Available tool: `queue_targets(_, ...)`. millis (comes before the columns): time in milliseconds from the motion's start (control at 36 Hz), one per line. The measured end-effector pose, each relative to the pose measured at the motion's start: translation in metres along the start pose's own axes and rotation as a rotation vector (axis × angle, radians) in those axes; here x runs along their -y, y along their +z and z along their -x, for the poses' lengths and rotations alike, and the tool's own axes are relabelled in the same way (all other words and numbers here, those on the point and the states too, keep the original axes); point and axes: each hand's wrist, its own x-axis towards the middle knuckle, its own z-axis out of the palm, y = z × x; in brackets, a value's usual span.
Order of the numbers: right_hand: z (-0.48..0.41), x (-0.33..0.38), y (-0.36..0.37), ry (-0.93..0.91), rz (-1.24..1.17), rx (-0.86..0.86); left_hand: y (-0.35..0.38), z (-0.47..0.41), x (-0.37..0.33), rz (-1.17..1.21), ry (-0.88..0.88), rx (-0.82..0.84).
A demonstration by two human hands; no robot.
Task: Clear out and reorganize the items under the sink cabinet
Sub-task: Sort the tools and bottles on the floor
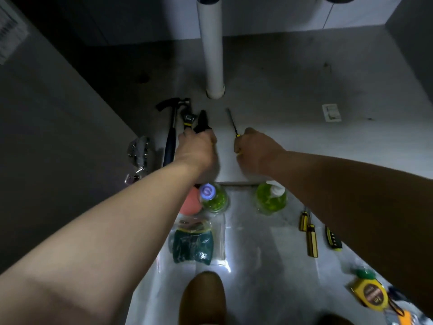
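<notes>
Screwdriver (232,123): slim dark shaft, yellow collar

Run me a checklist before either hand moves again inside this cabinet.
1. The left hand grips the black-handled pliers: ok.
2. The right hand grips the slim yellow-and-black screwdriver: ok.
3. The screwdriver tip is apart from the white upright pipe: ok.
4. The black-headed claw hammer lies flat on the grey cabinet floor: ok.
5. The metal adjustable wrench is free of the left hand's fingers: cannot tell, they overlap.
</notes>
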Motion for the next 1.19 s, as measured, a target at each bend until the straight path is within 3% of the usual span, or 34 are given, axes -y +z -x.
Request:
queue_targets(250,0.015,-0.042,-0.018,0.094,-0.082,-0.132,-0.001,-0.019,-0.011,-0.12,0.019,-0.036)
queue_targets(444,0.107,-0.102,-0.021,0.012,-0.279,-0.317,-0.008,-0.004,-0.022,0.212,0.011,-0.055)
queue_targets(500,0.141,-0.115,-0.005,0.002,-0.33,-0.305,-0.006,0.009,-0.032,0.294,0.047,-0.136)
queue_targets(639,0.21,-0.12,0.055,0.0,-0.477,-0.213,0.013,0.064,-0.065,0.409,0.376,-0.21)
queue_targets(917,0.203,-0.102,0.14,0.101,-0.57,0.024,0.063,0.138,-0.061,0.331,0.679,-0.017)
queue_targets(1111,0.166,-0.106,0.153,0.186,-0.502,0.127,0.097,0.163,-0.036,0.226,0.762,0.079)
queue_targets(1194,0.167,-0.105,0.148,0.23,-0.597,0.072,0.115,0.173,-0.029,0.163,0.792,0.197)
